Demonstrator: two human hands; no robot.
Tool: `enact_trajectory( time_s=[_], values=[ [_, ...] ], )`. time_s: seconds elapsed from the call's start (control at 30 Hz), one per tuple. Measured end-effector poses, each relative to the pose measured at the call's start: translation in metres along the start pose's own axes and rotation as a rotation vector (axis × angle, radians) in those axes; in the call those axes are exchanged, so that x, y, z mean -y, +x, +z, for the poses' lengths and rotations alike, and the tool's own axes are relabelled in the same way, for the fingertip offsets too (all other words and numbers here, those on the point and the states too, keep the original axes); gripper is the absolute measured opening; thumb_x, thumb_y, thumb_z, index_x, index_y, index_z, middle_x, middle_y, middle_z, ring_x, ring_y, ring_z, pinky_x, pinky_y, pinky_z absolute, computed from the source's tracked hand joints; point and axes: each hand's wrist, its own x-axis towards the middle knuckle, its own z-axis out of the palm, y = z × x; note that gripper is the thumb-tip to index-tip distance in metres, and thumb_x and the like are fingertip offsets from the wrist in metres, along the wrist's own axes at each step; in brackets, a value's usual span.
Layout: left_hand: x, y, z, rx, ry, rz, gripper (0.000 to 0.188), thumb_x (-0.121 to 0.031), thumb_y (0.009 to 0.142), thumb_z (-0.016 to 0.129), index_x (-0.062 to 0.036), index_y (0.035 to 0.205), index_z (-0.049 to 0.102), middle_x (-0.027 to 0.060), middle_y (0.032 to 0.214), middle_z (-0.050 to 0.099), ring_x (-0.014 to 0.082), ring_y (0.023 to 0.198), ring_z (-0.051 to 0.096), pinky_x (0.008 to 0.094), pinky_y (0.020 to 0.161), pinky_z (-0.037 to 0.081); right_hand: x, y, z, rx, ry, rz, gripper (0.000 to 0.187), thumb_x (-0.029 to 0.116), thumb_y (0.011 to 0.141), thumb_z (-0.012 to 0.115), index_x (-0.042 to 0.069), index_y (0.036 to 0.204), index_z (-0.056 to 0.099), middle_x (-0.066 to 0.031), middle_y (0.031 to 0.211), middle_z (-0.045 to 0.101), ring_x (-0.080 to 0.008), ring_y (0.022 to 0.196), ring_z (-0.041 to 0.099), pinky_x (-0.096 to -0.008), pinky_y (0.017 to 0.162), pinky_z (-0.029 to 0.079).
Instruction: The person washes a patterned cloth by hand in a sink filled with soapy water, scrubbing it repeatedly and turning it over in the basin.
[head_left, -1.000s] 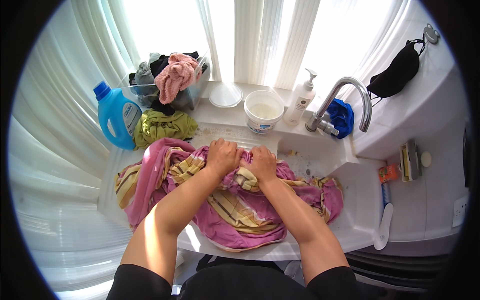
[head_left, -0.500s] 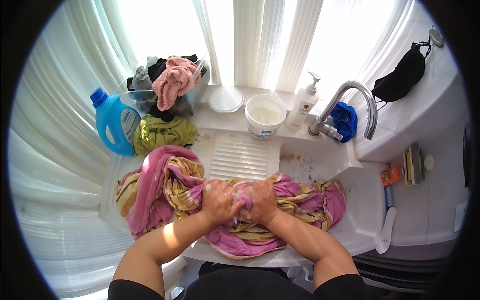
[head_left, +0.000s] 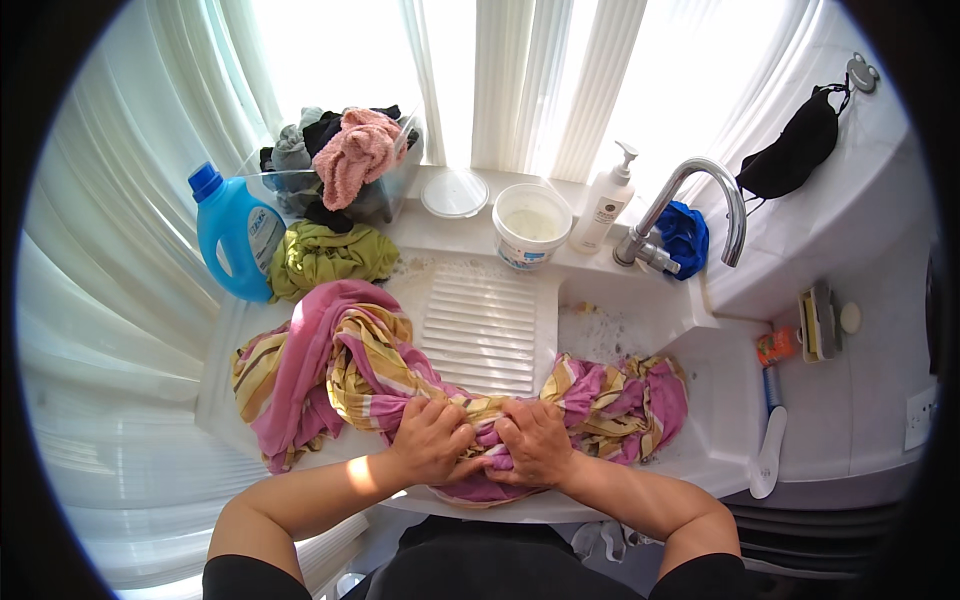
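A long, wet-looking pink and yellow striped cloth [head_left: 320,340] stretches across the white laundry sink [head_left: 725,410]. Its left part is heaped on the sink's left side, and its right end lies down in the basin. My left hand [head_left: 432,440] is closed on the cloth's middle near the front rim. Close beside it, my right hand [head_left: 533,442] grips the same cloth, knuckles up. A ribbed washboard surface [head_left: 478,330] shows just beyond both hands. Folds hide most of what lies between my palms.
Behind stand a blue detergent bottle [head_left: 235,240], a green cloth [head_left: 330,258], a clear bin of clothes [head_left: 375,195], a white tub [head_left: 530,228], a round lid [head_left: 455,194] and a pump bottle [head_left: 603,205]. The faucet [head_left: 735,215] arches at right. A white-handled brush [head_left: 768,460] lies on the right edge.
Both hands have drawn back toward the front rim with the cloth and moved slightly apart. More of the washboard surface shows, and my elbows have spread outward.
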Motion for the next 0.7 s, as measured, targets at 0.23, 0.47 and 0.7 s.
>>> enact_trajectory(
  time_s=[0.23,0.47,0.7],
  values=[
    [0.130,0.079,0.113,-0.167,0.160,-0.487,0.035,-0.043,0.083,0.065,-0.0076,0.079,0.065,0.0134,0.082,0.062,0.0359,0.084,0.060,0.0519,0.076,0.044,-0.097,0.062,0.066,-0.080,-0.154,0.570,0.034,0.033,0.077,0.063,0.004,0.096,0.061,-0.0185,0.095,0.061,-0.0356,0.093,0.059,-0.0490,0.083,0.048],
    [0.053,0.045,0.037,0.236,-0.054,-0.460,0.062,-0.067,0.076,0.063,-0.0089,0.098,0.070,0.0163,0.091,0.064,0.0366,0.091,0.058,0.0509,0.083,0.041,-0.035,0.035,-0.004,0.509,0.016,0.459,0.077,0.055,0.074,0.066,0.008,0.133,0.051,-0.0153,0.117,0.060,-0.0327,0.107,0.058,-0.0528,0.093,0.036],
    [0.051,0.023,0.063,0.062,0.008,-0.338,0.046,-0.053,0.077,0.070,-0.0080,0.078,0.063,0.0122,0.081,0.060,0.0341,0.075,0.057,0.0424,0.070,0.043,-0.056,0.013,0.036,0.144,-0.015,0.192,0.051,0.049,0.068,0.069,0.007,0.097,0.062,-0.0138,0.091,0.055,-0.0290,0.091,0.055,-0.0400,0.078,0.043]
  ],
)
